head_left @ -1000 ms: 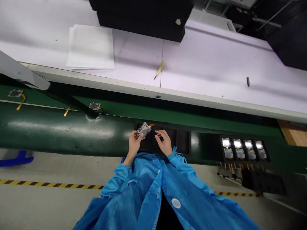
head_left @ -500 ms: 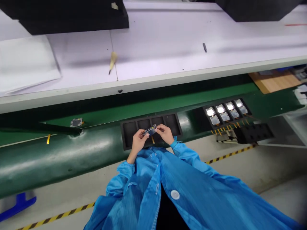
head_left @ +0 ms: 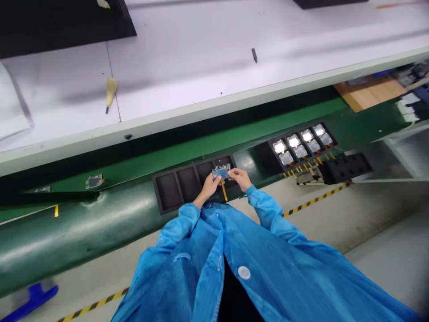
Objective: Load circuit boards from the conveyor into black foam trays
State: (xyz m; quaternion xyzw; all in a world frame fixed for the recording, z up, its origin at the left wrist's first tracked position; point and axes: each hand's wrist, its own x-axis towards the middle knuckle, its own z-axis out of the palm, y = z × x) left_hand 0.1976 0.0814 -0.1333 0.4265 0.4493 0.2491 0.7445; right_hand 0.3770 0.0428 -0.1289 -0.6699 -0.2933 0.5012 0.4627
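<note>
A small circuit board (head_left: 221, 171) with a bluish flat face is held up between my two hands, an orange ribbon cable (head_left: 224, 191) hanging from its lower edge. My left hand (head_left: 210, 185) pinches the board's left end. On its right end, the fingers of my right hand (head_left: 241, 178) are closed. Directly beneath is a black compartment tray (head_left: 183, 171), its right part partly hidden by the board and hands. The compartments that show on its left hold nothing.
A second black tray (head_left: 275, 164) to the right holds several boards with ribbon cables hanging over its edge. Another board (head_left: 94, 181) lies on the green surface at left. Beyond runs a white worktop (head_left: 187, 67) bearing a yellowish pointed piece (head_left: 111, 91). A wooden board (head_left: 372, 93) lies far right.
The circuit board has tipped so its flat face and ribbon cable show more fully. Both hands still hold it and now sit over the tray's right part. The camera view has shifted.
</note>
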